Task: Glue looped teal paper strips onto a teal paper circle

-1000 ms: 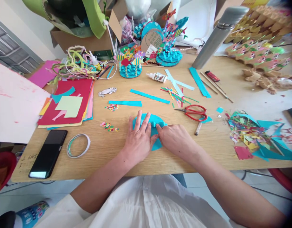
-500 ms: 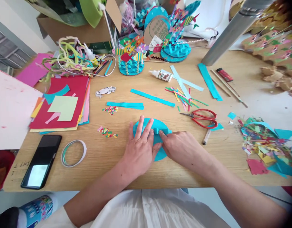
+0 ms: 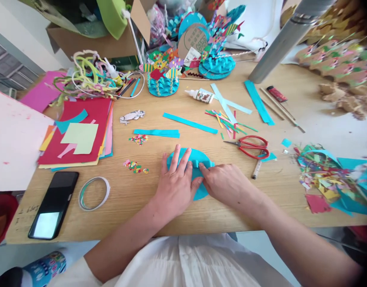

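Observation:
A round blue paper disc [image 3: 197, 154] lies on the table in front of me. My left hand [image 3: 175, 183] rests flat over its left part, fingers spread. A narrow blue paper strip [image 3: 195, 164] stands up in a small fold on the disc, between my two hands. On the right side, my right hand [image 3: 223, 181] has its fingers curled, with the index fingertip pressing the strip down against the disc. The underside of the right hand is hidden. Loose blue paper strips [image 3: 190, 123] lie just beyond the disc.
Red-handled scissors [image 3: 250, 146] and a pen [image 3: 256, 169] lie right of the disc. A glue bottle [image 3: 201, 95] is farther back. Leftward are a tape roll [image 3: 94, 193], a phone [image 3: 53, 205] and coloured paper [image 3: 52, 150]. Paper scraps [image 3: 323, 175] pile up at right.
The whole view has shifted a little, with right-side items now slightly farther left. Both hands stay in nearly the same place on the disc and strip.

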Action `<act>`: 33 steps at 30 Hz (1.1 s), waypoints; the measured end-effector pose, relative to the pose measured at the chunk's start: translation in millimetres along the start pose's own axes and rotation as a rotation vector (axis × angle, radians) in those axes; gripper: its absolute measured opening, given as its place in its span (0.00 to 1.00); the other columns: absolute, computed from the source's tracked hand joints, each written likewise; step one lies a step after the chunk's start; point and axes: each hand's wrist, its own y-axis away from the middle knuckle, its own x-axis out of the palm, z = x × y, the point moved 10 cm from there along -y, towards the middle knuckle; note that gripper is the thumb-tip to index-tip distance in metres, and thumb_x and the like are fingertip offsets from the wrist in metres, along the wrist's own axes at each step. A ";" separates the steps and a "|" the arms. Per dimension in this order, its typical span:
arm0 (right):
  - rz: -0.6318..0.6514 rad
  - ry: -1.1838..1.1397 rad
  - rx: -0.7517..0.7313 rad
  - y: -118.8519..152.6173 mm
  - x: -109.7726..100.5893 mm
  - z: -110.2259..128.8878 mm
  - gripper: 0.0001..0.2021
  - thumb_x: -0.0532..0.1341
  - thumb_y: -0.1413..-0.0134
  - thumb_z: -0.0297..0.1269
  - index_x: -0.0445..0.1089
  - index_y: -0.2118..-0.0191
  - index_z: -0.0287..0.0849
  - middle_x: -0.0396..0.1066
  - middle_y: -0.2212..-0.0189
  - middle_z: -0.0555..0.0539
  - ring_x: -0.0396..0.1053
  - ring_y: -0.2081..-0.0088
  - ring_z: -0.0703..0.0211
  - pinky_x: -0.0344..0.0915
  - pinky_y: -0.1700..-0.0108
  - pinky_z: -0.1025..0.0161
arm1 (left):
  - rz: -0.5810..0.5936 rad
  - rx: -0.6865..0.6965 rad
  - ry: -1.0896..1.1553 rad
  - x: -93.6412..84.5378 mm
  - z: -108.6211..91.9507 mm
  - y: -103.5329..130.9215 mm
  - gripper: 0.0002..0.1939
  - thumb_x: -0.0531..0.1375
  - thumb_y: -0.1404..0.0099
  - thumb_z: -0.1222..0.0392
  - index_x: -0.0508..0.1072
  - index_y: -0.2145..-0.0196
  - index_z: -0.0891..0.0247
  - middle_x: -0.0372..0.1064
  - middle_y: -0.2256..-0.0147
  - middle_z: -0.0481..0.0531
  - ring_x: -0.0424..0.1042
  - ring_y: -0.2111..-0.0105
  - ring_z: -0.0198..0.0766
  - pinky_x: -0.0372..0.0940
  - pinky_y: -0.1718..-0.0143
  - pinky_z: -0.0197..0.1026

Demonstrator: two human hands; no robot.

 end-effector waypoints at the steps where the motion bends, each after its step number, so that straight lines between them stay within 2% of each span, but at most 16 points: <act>1: -0.005 -0.002 0.012 0.6 -1.5 -0.9 0.15 0.49 0.36 0.32 0.70 0.54 0.34 0.77 0.70 0.38 0.78 0.67 0.45 0.55 0.74 0.61 | -0.009 0.000 0.002 -0.9 0.4 0.1 0.23 0.46 0.26 0.50 0.72 0.47 0.66 0.50 0.32 0.59 0.39 0.31 0.60 0.46 0.36 0.71; 5: -0.051 -0.019 0.053 4.9 -7.0 -4.3 0.17 0.47 0.34 0.35 0.72 0.54 0.39 0.78 0.67 0.39 0.78 0.66 0.45 0.58 0.71 0.61 | -0.064 -0.013 0.025 -5.0 5.1 0.7 0.22 0.47 0.26 0.50 0.75 0.51 0.64 0.51 0.33 0.61 0.39 0.31 0.61 0.47 0.37 0.72; 12: -0.144 -0.089 0.174 8.7 -12.4 -12.7 0.19 0.48 0.39 0.31 0.75 0.52 0.43 0.79 0.63 0.39 0.77 0.63 0.49 0.62 0.66 0.61 | -0.153 -0.036 0.084 -8.2 12.2 2.8 0.22 0.48 0.27 0.49 0.77 0.52 0.63 0.52 0.34 0.63 0.39 0.31 0.60 0.49 0.37 0.70; 17: -0.173 -0.171 0.245 9.7 -14.2 -20.7 0.22 0.48 0.40 0.30 0.75 0.49 0.45 0.79 0.58 0.40 0.76 0.58 0.50 0.63 0.62 0.61 | -0.336 -0.078 0.161 -33.1 31.3 12.4 0.23 0.46 0.26 0.49 0.73 0.45 0.62 0.53 0.35 0.64 0.39 0.31 0.57 0.50 0.37 0.67; 20: -0.223 -0.166 0.302 16.3 -18.9 -21.7 0.23 0.47 0.39 0.31 0.73 0.46 0.45 0.79 0.60 0.40 0.77 0.60 0.50 0.63 0.62 0.61 | -0.447 -0.098 0.179 -47.9 44.2 24.2 0.24 0.45 0.25 0.50 0.72 0.45 0.65 0.55 0.36 0.65 0.36 0.30 0.54 0.47 0.35 0.64; 24: -0.273 -0.100 0.311 23.0 -24.2 -5.1 0.24 0.46 0.38 0.33 0.67 0.41 0.47 0.79 0.64 0.40 0.77 0.64 0.49 0.62 0.66 0.61 | -0.476 -0.134 0.207 -46.5 54.5 34.8 0.24 0.44 0.25 0.50 0.71 0.44 0.63 0.54 0.35 0.63 0.37 0.30 0.52 0.47 0.35 0.63; 29: -0.205 -0.056 0.267 16.4 -18.7 21.6 0.23 0.46 0.36 0.33 0.62 0.38 0.46 0.78 0.67 0.40 0.78 0.65 0.48 0.64 0.67 0.61 | -0.520 -0.152 0.239 -42.1 60.2 38.5 0.25 0.43 0.25 0.49 0.72 0.45 0.63 0.54 0.35 0.61 0.39 0.31 0.52 0.47 0.34 0.63; 33: -0.152 -0.064 0.282 9.1 -15.4 25.3 0.24 0.46 0.36 0.31 0.61 0.37 0.42 0.78 0.66 0.38 0.78 0.64 0.48 0.65 0.66 0.60 | -0.539 -0.163 0.239 -44.5 66.7 38.8 0.25 0.42 0.24 0.51 0.73 0.46 0.65 0.55 0.35 0.62 0.39 0.31 0.51 0.46 0.33 0.61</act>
